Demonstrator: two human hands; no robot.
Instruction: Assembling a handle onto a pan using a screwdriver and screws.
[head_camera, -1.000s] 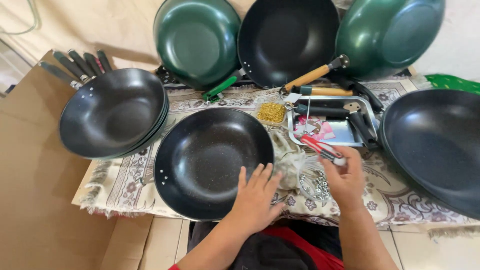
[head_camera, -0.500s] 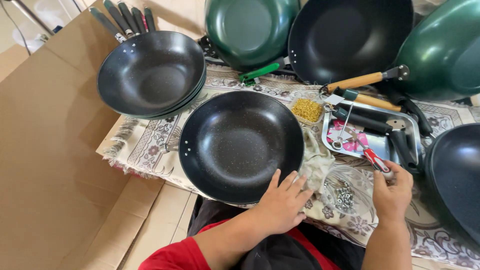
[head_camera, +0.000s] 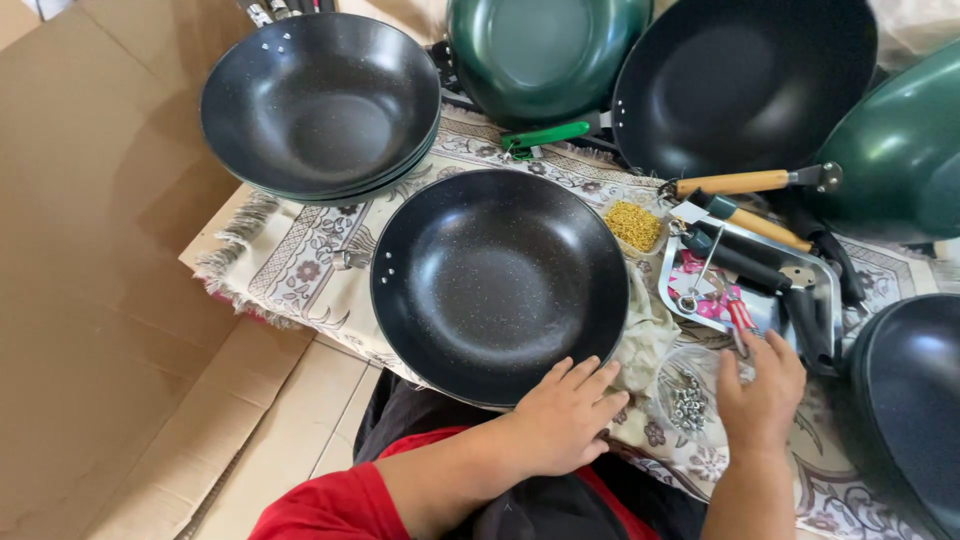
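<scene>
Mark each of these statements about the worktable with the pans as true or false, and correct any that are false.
1. The left hand rests at the near rim of the black pan in the middle. True.
2. The right hand grips a wooden pan handle. False: it hovers by the metal tray and a clear bag of small metal parts; the wooden handle lies untouched further back.
3. A small dish of yellow bits sits between the middle pan and the tray. True.
4. The stack of pans at the far left is green. False: those pans are black; a green pan stands behind.
5. The pans sit on a patterned cloth. True.
</scene>
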